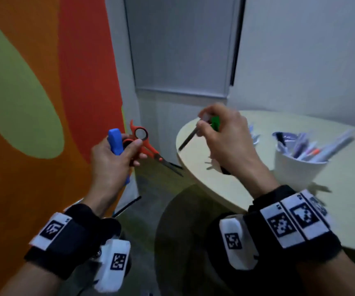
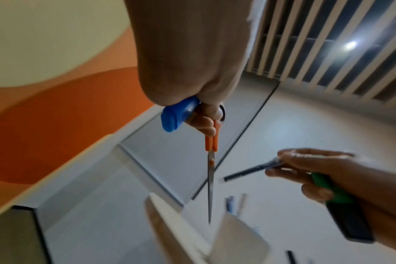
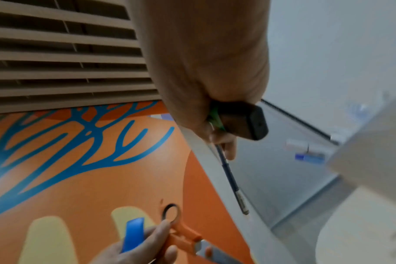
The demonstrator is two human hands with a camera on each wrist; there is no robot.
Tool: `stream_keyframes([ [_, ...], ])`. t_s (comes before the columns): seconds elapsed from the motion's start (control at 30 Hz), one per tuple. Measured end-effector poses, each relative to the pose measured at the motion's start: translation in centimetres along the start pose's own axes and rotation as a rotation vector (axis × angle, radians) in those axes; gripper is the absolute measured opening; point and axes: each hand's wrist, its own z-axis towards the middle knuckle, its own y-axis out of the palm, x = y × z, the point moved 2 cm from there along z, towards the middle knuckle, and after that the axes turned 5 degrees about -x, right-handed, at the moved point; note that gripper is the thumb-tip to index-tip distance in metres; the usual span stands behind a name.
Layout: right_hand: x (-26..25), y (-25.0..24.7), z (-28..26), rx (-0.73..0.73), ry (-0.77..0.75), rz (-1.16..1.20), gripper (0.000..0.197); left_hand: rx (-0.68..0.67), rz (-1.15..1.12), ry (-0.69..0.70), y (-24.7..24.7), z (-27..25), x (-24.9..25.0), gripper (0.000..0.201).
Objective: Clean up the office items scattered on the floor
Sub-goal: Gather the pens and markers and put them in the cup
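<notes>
My left hand grips orange-handled scissors and a blue stapler-like item together, left of the round table; the blades point toward the table edge. My right hand is raised over the table's left part. It pinches a dark pen between thumb and fingers and also holds a green and black object in the palm. The black end of that object sticks out below the palm, and the pen slants down from the fingers.
A round beige table stands at the right with a white cup full of pens and markers. An orange and green wall is close on the left. A grey door or panel is ahead. Dark floor lies below.
</notes>
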Motion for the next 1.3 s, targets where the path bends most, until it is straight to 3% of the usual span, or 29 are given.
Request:
stream_keyframes([
  [0.13, 1.8, -7.5, 2.1, 0.142, 0.059, -0.114, 0.008, -0.024, -0.085, 0.052, 3.9, 0.4, 4.5, 0.006],
  [0.23, 4.6, -9.9, 3.3, 0.154, 0.159, -0.159, 0.008, -0.051, -0.12, 0.088, 6.7, 1.0, 6.5, 0.012],
  [0.4, 7.9, -9.3, 4.5, -0.117, 0.331, -0.261, 0.014, -0.149, -0.092, 0.066, 12.5, 1.6, 7.8, 0.007],
  [0.5, 8.3, -8.5, 4.8, -0.341, 0.389, -0.319, 0.012, -0.206, 0.069, 0.069, 15.4, 2.3, 7.0, 0.004],
  [0.57, 7.8, -9.2, 4.9, -0.377, 0.397, -0.347, 0.022, -0.223, 0.182, 0.061, 16.8, 2.8, 6.3, 0.006],
  [0.7, 6.0, -12.8, 5.6, -0.225, 0.342, -0.232, 0.025, -0.278, 0.338, 0.009, 18.7, 4.5, 3.9, 0.008],
  [0.93, 6.3, -19.2, 4.9, -0.083, 0.334, 0.322, 0.01, -0.421, 0.537, -0.049, 21.3, 5.1, 1.1, 0.008],
  [1.07, 9.1, -21.3, 3.3, 0.039, 0.299, 0.313, 0.014, -0.291, 0.596, 0.061, 21.0, 4.6, 1.2, 0.019],
  [1.2, 11.2, -20.8, 0.9, 0.007, 0.313, 0.266, 0.014, -0.146, 0.399, -0.009, 20.5, 4.0, 3.7, 0.017],
  [1.3, 12.0, -19.8, 0.0, -0.085, 0.326, 0.15, 0.017, -0.186, 0.093, -0.05, 21.4, 3.1, 7.5, 0.017],
])
